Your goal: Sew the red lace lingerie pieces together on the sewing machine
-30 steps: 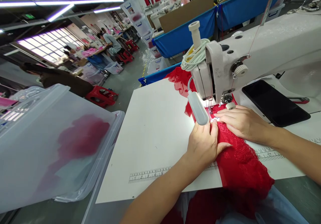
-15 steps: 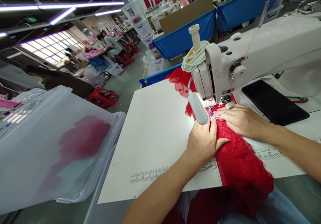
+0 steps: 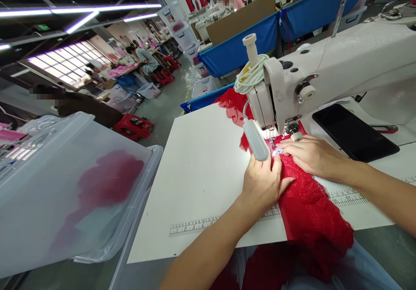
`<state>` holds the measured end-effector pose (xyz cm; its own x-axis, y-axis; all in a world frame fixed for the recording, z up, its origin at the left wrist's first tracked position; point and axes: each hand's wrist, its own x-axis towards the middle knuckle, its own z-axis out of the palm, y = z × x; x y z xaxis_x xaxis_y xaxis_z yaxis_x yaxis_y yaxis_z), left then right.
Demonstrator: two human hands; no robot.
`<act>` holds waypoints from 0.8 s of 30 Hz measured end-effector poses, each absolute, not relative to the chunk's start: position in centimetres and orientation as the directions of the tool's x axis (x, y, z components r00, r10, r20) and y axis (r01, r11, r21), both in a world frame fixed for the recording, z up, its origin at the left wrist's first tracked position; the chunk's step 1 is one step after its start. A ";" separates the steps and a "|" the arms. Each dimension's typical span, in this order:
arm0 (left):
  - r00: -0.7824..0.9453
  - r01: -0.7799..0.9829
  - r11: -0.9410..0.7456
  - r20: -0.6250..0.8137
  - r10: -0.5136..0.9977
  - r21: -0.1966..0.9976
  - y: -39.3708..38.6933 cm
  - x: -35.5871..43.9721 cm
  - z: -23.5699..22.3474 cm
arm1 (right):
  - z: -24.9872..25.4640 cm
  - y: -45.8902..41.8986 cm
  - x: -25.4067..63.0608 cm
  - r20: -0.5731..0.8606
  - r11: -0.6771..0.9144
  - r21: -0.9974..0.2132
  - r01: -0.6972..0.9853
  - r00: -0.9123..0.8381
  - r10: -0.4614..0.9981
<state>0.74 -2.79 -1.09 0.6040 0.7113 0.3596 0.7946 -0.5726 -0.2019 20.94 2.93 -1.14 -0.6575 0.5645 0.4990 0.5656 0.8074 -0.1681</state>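
Observation:
Red lace fabric runs under the needle area of a white sewing machine and hangs over the table's front edge. A small white label lies on it beside the presser foot. My left hand rests on the fabric's left edge, fingertips by the label and thumb spread to the right; its fingers are partly behind the grey lamp. My right hand lies flat on the lace at the right, fingers stretched towards the label and touching its edge. Both hands are open, pressing on the cloth.
A black phone lies on the white table under the machine arm. Right of it are red-handled snips. Printed rulers run along the front. A large translucent bin stands at the left. Other people sit at tables further back.
The view has shifted very slightly. Both hands and the red lace stay in almost the same place at the presser foot.

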 end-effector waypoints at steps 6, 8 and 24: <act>0.603 0.794 -0.579 0.367 0.708 -0.188 -2.6 0.6 -1.2 | -1.1 3.2 20.9 0.484 0.805 -0.154 0.574 -0.666 0.567; 0.599 0.797 -0.577 0.361 0.715 -0.179 -2.5 0.6 -1.2 | -1.1 3.3 20.9 0.466 0.797 -0.148 0.585 -0.670 0.578; 0.554 0.822 -0.559 0.372 0.745 -0.107 -2.1 0.5 -0.9 | -0.7 3.2 20.9 0.465 0.789 -0.190 0.584 -0.654 0.596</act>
